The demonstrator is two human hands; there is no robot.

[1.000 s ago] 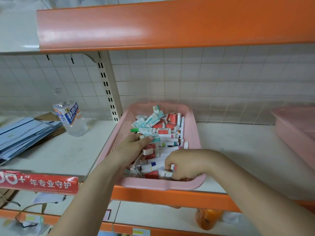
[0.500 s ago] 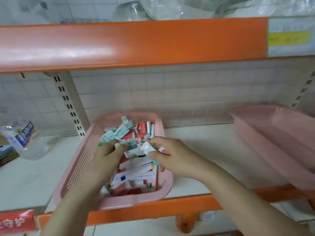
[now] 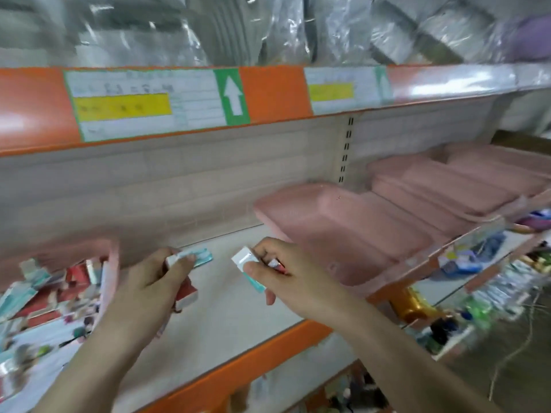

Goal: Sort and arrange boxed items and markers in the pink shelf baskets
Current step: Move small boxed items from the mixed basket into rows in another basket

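Observation:
My left hand grips small boxes: a white-and-teal one sticks out past its fingers and a red one shows beneath. My right hand pinches a white-and-teal box, with a red-and-white piece behind its fingers. Both hands hover over the bare white shelf, between two pink baskets. The basket at the left is full of mixed red and teal boxes and white markers. The basket to the right looks empty.
More pink baskets stand further right on the same shelf. An orange shelf edge with price labels runs overhead, with plastic-wrapped goods above it. Lower shelves at the right hold assorted small goods. The view is motion-blurred.
Both hands have come out of the full basket with boxes and moved right over the bare shelf. The view has swung right, bringing more pink baskets in.

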